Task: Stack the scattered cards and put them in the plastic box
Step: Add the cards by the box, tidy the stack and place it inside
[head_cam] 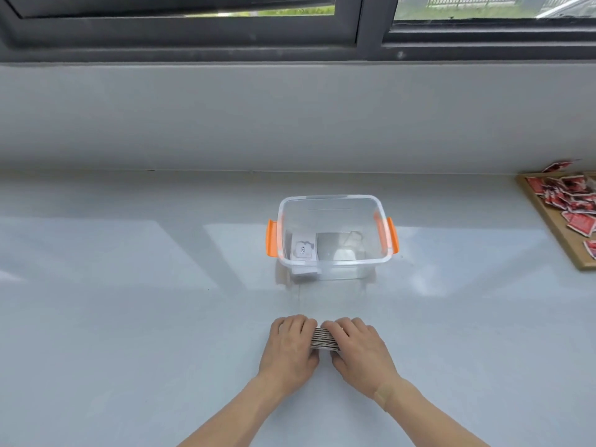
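A stack of cards (323,339) stands on edge on the pale grey counter, its striped edges showing between my hands. My left hand (290,348) presses the stack's left side and my right hand (359,350) presses its right side, fingers curled over the top. Beyond them stands a clear plastic box (333,201) with orange handles, open at the top. Inside the box lies a white card (303,249) printed with the word "love", beside a pale object I cannot identify.
A wooden tray (548,217) at the far right holds several red and white packets (574,201). A grey wall and a dark window frame rise behind the counter.
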